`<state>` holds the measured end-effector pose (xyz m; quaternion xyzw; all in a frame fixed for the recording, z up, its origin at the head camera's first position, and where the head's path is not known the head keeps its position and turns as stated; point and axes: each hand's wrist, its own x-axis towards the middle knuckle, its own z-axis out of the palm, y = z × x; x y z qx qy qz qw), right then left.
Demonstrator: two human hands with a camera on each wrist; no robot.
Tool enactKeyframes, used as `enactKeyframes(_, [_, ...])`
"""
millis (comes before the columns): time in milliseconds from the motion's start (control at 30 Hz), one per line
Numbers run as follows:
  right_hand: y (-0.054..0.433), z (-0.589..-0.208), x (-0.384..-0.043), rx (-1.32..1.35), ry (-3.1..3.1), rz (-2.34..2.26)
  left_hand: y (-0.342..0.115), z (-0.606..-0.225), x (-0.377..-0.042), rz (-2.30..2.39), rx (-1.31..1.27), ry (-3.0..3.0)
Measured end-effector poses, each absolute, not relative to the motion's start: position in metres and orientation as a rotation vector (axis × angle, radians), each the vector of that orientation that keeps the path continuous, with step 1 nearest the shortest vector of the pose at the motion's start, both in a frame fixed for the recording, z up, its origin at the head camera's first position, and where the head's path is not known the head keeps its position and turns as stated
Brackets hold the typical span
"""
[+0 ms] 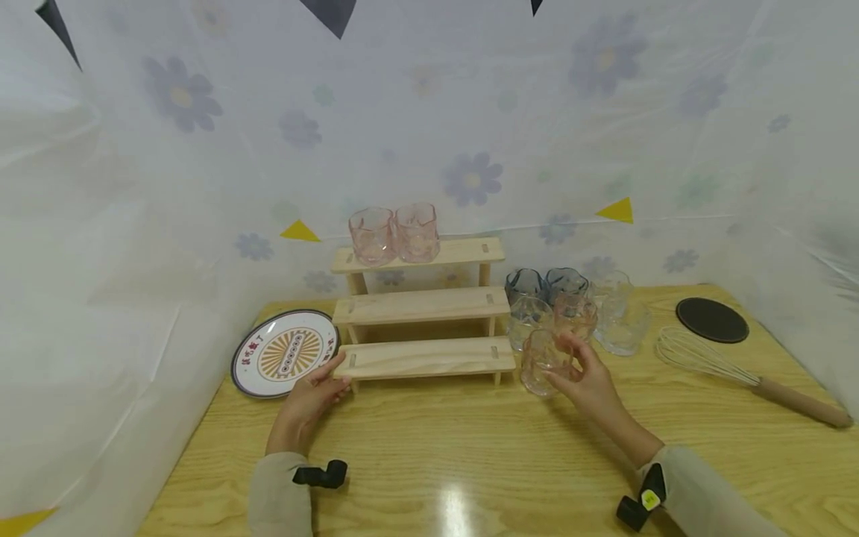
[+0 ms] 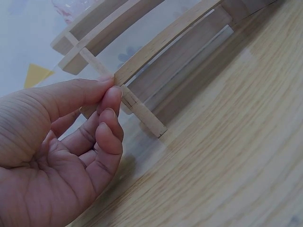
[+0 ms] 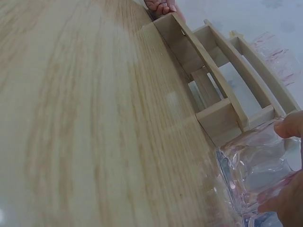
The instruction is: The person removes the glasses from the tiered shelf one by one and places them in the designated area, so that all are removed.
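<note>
A three-tier wooden stand (image 1: 423, 359) stands mid-table, with two pink glasses (image 1: 373, 237) side by side on its top tier. With thumb and fingertips, my left hand (image 1: 310, 400) pinches the left end of the lowest tier; the left wrist view shows this hand (image 2: 61, 156) at the board's corner. My right hand (image 1: 596, 389) grips a pale pink glass (image 1: 535, 367) just right of the lowest tier. In the right wrist view that clear ribbed glass (image 3: 258, 163) is close to the stand's end; whether it touches the table I cannot tell.
Behind the gripped glass stand two blue glasses (image 1: 526, 286), another pink glass (image 1: 575, 316) and several clear glasses (image 1: 622, 326). A whisk (image 1: 758, 382) and black round mat (image 1: 712, 320) lie at right. A printed plate (image 1: 286, 353) is at left. White flowered sheeting surrounds the table.
</note>
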<state>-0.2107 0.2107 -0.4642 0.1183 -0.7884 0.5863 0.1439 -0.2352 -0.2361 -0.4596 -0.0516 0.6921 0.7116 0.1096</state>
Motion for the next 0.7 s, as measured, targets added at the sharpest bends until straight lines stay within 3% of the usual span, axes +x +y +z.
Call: enactKeyframes(700, [0.2111,-0.4712,-0.2145,0.418,-2.265,1.628,-0.2352,-0.4620,-0.2357,2.102,-0.178,2.032])
